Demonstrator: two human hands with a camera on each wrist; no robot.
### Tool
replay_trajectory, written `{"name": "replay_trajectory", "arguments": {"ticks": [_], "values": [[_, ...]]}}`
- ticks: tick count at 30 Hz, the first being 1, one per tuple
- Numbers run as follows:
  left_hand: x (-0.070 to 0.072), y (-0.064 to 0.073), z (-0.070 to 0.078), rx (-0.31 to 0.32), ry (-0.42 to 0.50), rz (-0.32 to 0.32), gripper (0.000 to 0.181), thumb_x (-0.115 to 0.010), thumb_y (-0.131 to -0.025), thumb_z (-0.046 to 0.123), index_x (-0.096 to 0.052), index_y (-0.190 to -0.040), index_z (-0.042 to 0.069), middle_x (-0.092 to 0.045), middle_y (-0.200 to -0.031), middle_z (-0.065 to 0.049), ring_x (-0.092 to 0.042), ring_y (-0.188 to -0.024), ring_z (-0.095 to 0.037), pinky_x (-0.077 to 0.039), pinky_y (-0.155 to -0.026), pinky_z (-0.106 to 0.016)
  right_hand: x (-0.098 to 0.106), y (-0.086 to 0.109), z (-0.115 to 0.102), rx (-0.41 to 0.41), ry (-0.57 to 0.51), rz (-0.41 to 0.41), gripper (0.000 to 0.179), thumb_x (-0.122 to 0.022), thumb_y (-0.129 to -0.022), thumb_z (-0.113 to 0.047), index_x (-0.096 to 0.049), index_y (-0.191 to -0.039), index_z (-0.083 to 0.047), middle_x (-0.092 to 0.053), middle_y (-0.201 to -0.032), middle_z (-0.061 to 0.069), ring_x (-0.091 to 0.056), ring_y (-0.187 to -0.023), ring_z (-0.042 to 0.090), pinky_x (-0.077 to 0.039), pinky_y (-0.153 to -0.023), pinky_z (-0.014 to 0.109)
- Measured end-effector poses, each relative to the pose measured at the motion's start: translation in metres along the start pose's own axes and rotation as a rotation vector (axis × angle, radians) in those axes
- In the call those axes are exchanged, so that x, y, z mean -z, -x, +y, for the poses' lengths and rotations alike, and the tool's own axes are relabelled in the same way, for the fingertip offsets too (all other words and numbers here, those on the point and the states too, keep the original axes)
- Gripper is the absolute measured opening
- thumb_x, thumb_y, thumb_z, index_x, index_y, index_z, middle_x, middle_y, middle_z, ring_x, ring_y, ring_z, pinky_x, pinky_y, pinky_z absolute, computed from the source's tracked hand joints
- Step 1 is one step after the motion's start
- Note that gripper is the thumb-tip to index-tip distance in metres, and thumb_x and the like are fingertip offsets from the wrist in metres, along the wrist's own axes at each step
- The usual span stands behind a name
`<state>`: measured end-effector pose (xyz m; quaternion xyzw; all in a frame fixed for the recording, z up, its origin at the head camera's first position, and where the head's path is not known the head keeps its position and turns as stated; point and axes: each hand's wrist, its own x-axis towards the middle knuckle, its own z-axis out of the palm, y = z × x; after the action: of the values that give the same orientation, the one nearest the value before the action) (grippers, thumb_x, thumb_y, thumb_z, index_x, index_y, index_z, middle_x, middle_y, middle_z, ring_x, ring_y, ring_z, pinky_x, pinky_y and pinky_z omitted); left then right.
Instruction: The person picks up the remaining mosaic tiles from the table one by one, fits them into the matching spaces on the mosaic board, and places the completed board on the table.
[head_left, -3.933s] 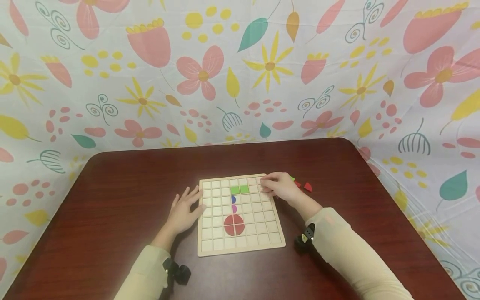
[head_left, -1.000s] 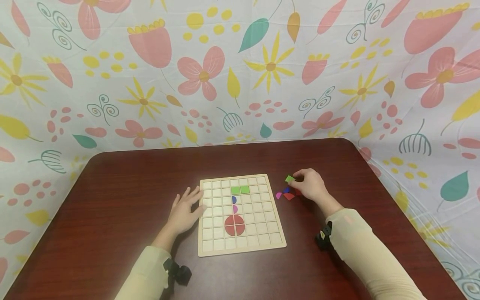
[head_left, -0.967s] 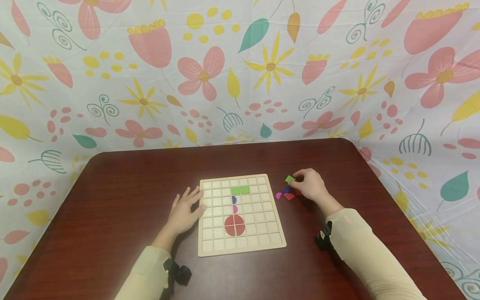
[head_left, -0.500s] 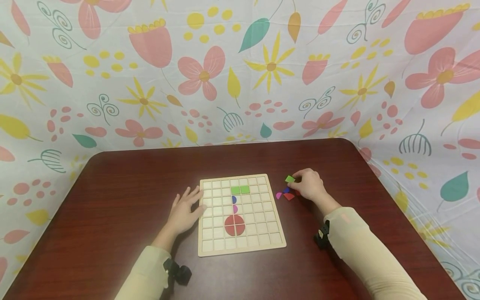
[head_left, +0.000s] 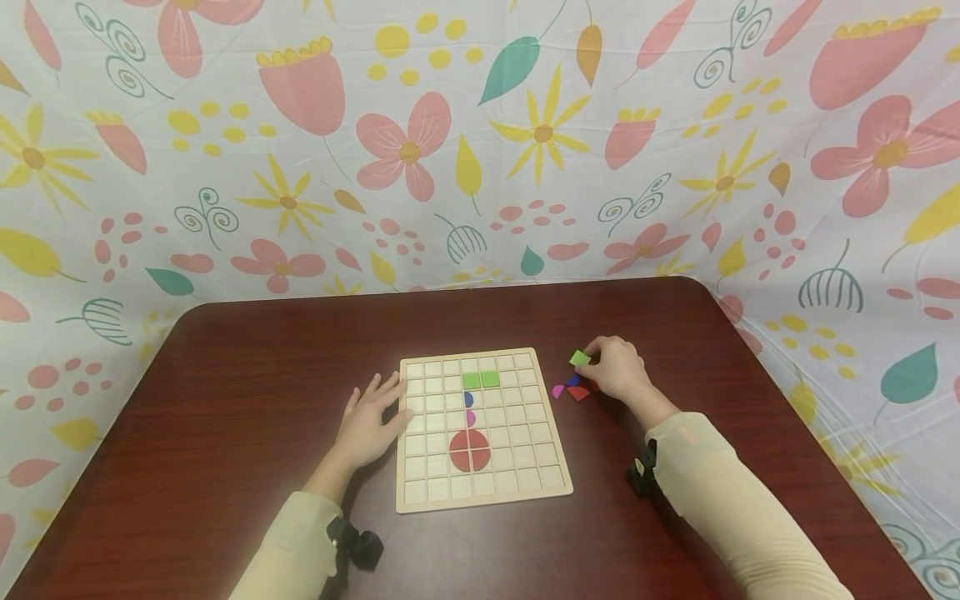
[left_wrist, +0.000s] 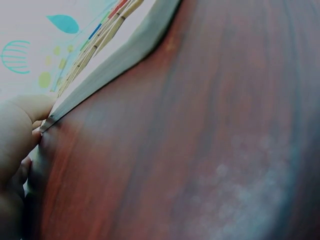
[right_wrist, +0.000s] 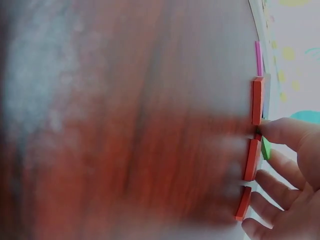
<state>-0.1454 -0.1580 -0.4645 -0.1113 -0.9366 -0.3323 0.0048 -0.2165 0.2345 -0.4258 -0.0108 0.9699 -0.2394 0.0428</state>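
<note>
My left hand rests its spread fingers on the left edge of a wooden grid board. On the board lie two green squares, a blue half-disc, a pink half-disc and a red circle of quarter pieces. Right of the board, my right hand pinches a loose green square between thumb and forefinger. In the right wrist view this green piece shows between them, the other fingers spread beside red pieces.
Loose beside the board's right edge lie a pink half-disc, a blue piece and a red quarter. The dark wooden table ends at a flowered cloth behind.
My right hand has moved from the board's upper right corner out to the loose pieces, and in the last second it has shifted only slightly left at the green square. The left hand stays put.
</note>
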Motion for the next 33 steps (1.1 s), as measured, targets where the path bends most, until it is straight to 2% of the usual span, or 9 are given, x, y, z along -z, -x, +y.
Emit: {"name": "replay_trajectory", "arguments": {"ticks": [5,13,17,20,25,29,33], "values": [[0.0,0.0,0.0,-0.002,0.004,0.002,0.052,-0.058,-0.092,0.032,-0.048,-0.139,0.011,-0.038,-0.15,-0.009,-0.021,-0.144,-0.036,-0.005,-0.114,-0.062,-0.001,-0.001,0.001,0.005,-0.033,0.005,0.032,-0.066,-0.087,-0.025,-0.059,-0.108,-0.002,-0.063,-0.102,0.018,-0.056,-0.093,0.033,-0.037,-0.083,0.051],[0.002,0.001,0.002,-0.007,0.012,0.002,0.052,-0.058,-0.093,0.032,-0.048,-0.139,0.01,-0.037,-0.15,-0.009,-0.021,-0.144,-0.036,-0.005,-0.114,-0.062,-0.002,-0.004,0.003,0.036,-0.095,0.039,0.022,-0.066,-0.087,-0.024,-0.061,-0.099,-0.006,-0.068,-0.094,0.013,-0.062,-0.087,0.029,-0.036,-0.083,0.049],[0.002,0.0,0.002,-0.007,0.011,-0.001,0.052,-0.057,-0.093,0.033,-0.048,-0.139,0.01,-0.037,-0.15,-0.009,-0.02,-0.144,-0.036,-0.004,-0.114,-0.061,-0.001,-0.003,0.002,0.045,-0.151,0.053,0.022,-0.067,-0.087,-0.022,-0.063,-0.1,-0.005,-0.068,-0.092,0.014,-0.062,-0.081,0.025,-0.043,-0.075,0.038],[0.002,0.0,0.002,-0.008,0.012,-0.002,0.052,-0.057,-0.093,0.033,-0.048,-0.139,0.01,-0.037,-0.15,-0.009,-0.02,-0.144,-0.036,-0.004,-0.114,-0.061,-0.001,-0.003,0.001,0.043,-0.203,0.058,0.022,-0.066,-0.087,-0.02,-0.063,-0.101,-0.004,-0.069,-0.094,0.015,-0.061,-0.08,0.024,-0.044,-0.067,0.03],[0.001,0.001,0.001,-0.008,0.01,0.001,0.052,-0.057,-0.093,0.032,-0.048,-0.139,0.01,-0.037,-0.15,-0.009,-0.021,-0.144,-0.036,-0.005,-0.114,-0.062,-0.001,-0.004,0.0,0.053,-0.274,0.084,0.024,-0.067,-0.087,-0.021,-0.065,-0.103,-0.003,-0.069,-0.095,0.016,-0.061,-0.081,0.023,-0.045,-0.067,0.026],[0.001,0.0,0.001,-0.006,0.002,0.004,0.052,-0.058,-0.093,0.033,-0.048,-0.139,0.011,-0.037,-0.15,-0.009,-0.021,-0.144,-0.036,-0.005,-0.114,-0.062,-0.002,-0.004,-0.004,0.066,-0.406,0.082,0.027,-0.067,-0.088,-0.02,-0.064,-0.105,0.0,-0.068,-0.096,0.019,-0.064,-0.076,0.027,-0.051,-0.063,0.027],[0.0,0.0,0.0,-0.001,-0.005,-0.005,0.053,-0.057,-0.093,0.033,-0.047,-0.14,0.011,-0.037,-0.151,-0.009,-0.02,-0.144,-0.036,-0.005,-0.114,-0.062,-0.004,-0.002,-0.01,0.057,-0.571,0.045,0.03,-0.065,-0.089,-0.017,-0.06,-0.109,0.004,-0.067,-0.1,0.024,-0.068,-0.08,0.031,-0.057,-0.062,0.03]]}}
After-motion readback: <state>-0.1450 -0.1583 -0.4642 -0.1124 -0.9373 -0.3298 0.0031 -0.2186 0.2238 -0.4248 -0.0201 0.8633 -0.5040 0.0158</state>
